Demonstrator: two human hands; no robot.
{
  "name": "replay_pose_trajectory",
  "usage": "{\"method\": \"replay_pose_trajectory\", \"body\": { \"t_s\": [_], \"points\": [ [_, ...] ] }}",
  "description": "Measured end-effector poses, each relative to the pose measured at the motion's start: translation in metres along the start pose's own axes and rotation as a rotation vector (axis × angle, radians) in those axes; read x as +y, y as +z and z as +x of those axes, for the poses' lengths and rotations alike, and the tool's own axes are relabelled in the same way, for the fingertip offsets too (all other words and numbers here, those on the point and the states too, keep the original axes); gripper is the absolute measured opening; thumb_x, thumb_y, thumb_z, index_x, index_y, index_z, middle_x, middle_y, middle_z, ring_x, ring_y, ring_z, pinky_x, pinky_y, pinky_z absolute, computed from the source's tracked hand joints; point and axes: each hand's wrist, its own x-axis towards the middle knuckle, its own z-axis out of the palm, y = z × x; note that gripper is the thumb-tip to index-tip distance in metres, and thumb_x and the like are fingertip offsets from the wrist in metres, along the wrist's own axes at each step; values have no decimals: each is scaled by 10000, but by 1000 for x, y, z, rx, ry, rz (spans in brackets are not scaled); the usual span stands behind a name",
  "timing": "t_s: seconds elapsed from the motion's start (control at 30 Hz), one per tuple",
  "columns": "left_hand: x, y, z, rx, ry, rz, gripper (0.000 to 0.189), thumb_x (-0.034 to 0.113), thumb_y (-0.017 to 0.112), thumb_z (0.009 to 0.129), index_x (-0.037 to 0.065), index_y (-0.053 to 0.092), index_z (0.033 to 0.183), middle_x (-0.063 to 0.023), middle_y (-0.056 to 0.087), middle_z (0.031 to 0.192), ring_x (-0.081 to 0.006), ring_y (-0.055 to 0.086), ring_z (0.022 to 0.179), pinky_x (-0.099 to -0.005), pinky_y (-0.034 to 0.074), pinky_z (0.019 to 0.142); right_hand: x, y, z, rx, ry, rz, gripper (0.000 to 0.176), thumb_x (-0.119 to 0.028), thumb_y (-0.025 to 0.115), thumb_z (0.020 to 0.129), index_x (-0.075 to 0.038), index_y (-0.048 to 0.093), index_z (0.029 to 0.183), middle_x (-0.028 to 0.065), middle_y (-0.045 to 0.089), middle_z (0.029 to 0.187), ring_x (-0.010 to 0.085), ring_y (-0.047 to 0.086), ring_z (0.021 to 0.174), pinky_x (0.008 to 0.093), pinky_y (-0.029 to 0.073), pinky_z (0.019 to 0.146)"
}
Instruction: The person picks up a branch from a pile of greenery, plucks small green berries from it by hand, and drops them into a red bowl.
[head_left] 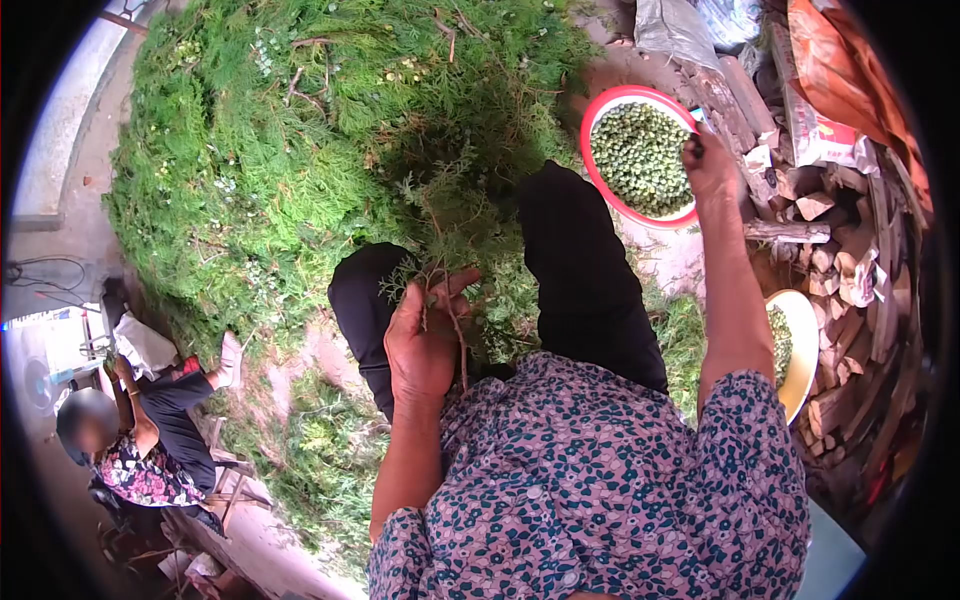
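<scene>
My left hand [422, 340] is closed around the woody stem of a green evergreen sprig [437, 225], above my lap and between my knees. The sprig's scaly leaves spread upward past my fingers. At the right, my right hand [713, 172] is over the rim of a red-edged basin [592, 168]. Its fingers are curled, with something small and dark at them that I cannot make out. Many small green cones or berries [640, 160] fill the basin.
A large heap of cut evergreen branches [270, 150] spreads ahead and left. A yellow bowl [800, 350] with more green pieces stands right, beside stacked firewood [835, 330]. Another person [150, 440] sits at the left. Orange sheeting [850, 70] hangs upper right.
</scene>
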Motion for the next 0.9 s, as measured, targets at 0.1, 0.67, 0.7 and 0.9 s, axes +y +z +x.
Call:
{"method": "replay_pose_trajectory", "body": {
  "t_s": [0.1, 0.67, 0.7, 0.9],
  "points": [
    [2, 12, 1, 72, -100, -276, 362, 218, 302, 970, -16, 564, 1060, -95, 628, 958, -79, 488, 682, -202, 411, 595, 8, 57, -104, -441, -140, -550, 147, -170, 629, 812, -79, 633, 927, -44, 529, 635, 29, 431, 506, 184, 315, 396],
    [-12, -6, -3, 41, -41, -26, 281, 261, 492, 905, -1, 562, 980, -35, 575, 834, -115, 539, 730, -220, 432, 659, 90, 97, -244, -1144, -600, -820, 192, -34, 609, 700, -24, 568, 887, 118, 521, 820, 298, 552, 760, 356, 448, 640],
    [-14, -7, -2, 46, -47, -73, 294, 274, 503, 898, -3, 560, 980, -28, 575, 836, -107, 533, 740, -217, 424, 665, 88, 96, -242, -1130, -645, -818, 197, -16, 595, 708, -18, 562, 902, 128, 522, 823, 306, 553, 768, 359, 448, 641],
    [-21, -5, 0, 59, 61, 44, 207, 185, 604, 841, 3, 593, 938, -5, 585, 768, -54, 517, 659, -183, 400, 569, 80, 94, -245, -1179, -658, -983, 256, 51, 588, 701, -11, 551, 947, 135, 528, 808, 301, 555, 772, 338, 457, 639]
  ]
}}
